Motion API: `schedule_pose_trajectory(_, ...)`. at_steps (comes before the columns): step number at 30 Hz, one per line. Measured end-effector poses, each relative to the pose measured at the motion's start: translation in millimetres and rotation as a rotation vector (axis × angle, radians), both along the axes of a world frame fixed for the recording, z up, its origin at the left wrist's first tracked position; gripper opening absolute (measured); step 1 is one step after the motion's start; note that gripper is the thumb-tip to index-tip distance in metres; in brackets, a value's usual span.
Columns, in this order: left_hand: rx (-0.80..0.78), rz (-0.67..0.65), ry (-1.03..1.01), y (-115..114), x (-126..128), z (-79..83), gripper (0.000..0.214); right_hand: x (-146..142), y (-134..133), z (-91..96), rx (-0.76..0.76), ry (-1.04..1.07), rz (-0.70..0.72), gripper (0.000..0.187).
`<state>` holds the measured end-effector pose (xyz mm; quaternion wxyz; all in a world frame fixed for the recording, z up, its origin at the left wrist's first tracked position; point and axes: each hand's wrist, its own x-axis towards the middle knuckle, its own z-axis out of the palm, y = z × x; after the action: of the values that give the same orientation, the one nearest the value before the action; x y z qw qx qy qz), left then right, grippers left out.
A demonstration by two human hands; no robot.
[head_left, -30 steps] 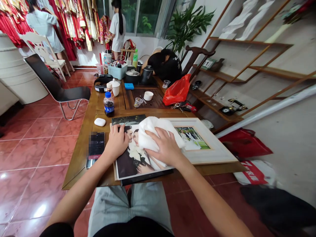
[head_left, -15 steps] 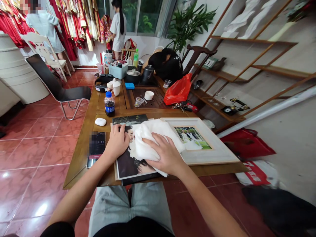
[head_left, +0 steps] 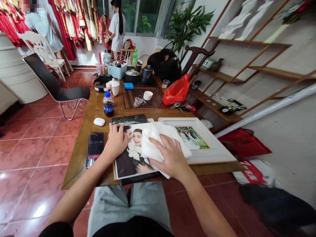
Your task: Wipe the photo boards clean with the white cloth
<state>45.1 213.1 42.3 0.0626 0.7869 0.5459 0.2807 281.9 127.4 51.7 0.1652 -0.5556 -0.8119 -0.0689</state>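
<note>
A large wedding photo print [head_left: 134, 161] lies at the table's front edge, on top of a dark album or board [head_left: 133, 118]. My left hand [head_left: 116, 138] rests on its left edge, fingers stretched out and holding nothing. In my right hand [head_left: 170, 156] is a bunched white cloth [head_left: 151, 140], pressed on the right part of the print. The cloth hides that part and overlaps a white picture frame [head_left: 214, 151], which holds a smaller outdoor photo [head_left: 195, 138].
Left on the wooden table [head_left: 77, 164] are a phone [head_left: 95, 149], a white earbud case [head_left: 99, 122] and a cola bottle [head_left: 108, 104]. Farther back sit a red plastic bag [head_left: 176, 90] and a white cup [head_left: 148, 95]. A person in black [head_left: 168, 64] leans at the far end.
My right hand has slid the cloth to the right, uncovering the faces and bouquet on the print. My left hand stays at the left edge.
</note>
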Motion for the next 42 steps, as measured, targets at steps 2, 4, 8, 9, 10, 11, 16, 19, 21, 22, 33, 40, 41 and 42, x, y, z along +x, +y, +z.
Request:
schedule_pose_trajectory(2, 0.007, -0.001, -0.003, 0, 0, -0.6, 0.042, -14, -3, 3.2, -0.024, 0.013, 0.049, 0.068)
schedule_pose_trajectory(4, 0.001, 0.001, -0.010, 0, 0, -0.8, 0.042, -27, -7, 6.3, -0.052, 0.031, 0.105, 0.071)
schedule_pose_trajectory(8, -0.037, -0.015, -0.020, 0, -2, 0.5, 0.042, -42, -11, 10.4, -0.111, 0.049, 0.186, 0.076)
schedule_pose_trajectory(9, -0.042, -0.020, -0.018, 0, -2, 0.8, 0.042, -43, -11, 10.6, -0.120, 0.050, 0.193, 0.077)
schedule_pose_trajectory(10, -0.043, -0.023, -0.016, 1, -2, 0.9, 0.043, -43, -11, 10.5, -0.123, 0.051, 0.198, 0.078)
schedule_pose_trajectory(11, -0.038, -0.023, -0.013, 1, -2, 0.8, 0.043, -41, -11, 10.0, -0.119, 0.051, 0.204, 0.078)
schedule_pose_trajectory(16, 0.030, -0.014, -0.013, 2, -1, -2.9, 0.041, -19, -11, 4.1, -0.046, 0.047, 0.194, 0.075)
schedule_pose_trajectory(19, 0.034, -0.010, -0.013, 2, -1, -4.5, 0.041, 3, -13, -1.4, -0.009, 0.030, 0.125, 0.069)
schedule_pose_trajectory(21, 0.020, -0.008, -0.010, 2, -1, -4.2, 0.042, 18, -15, -5.7, 0.020, 0.017, 0.076, 0.066)
schedule_pose_trajectory(22, 0.015, -0.008, -0.009, 2, -1, -3.7, 0.042, 25, -15, -7.8, 0.037, 0.014, 0.053, 0.065)
schedule_pose_trajectory(33, 0.004, -0.004, -0.013, 1, 0, -1.4, 0.043, 11, -26, -6.0, 0.065, 0.029, 0.108, 0.065)
schedule_pose_trajectory(40, 0.007, -0.015, 0.000, 1, 1, -0.6, 0.042, -39, -42, 2.9, -0.060, 0.081, 0.286, 0.077)
schedule_pose_trajectory(41, -0.003, -0.019, 0.001, 1, 0, -0.5, 0.042, -46, -43, 3.5, -0.085, 0.081, 0.312, 0.077)
schedule_pose_trajectory(42, -0.016, -0.023, 0.004, 2, -1, -0.5, 0.042, -51, -45, 3.9, -0.107, 0.079, 0.335, 0.078)
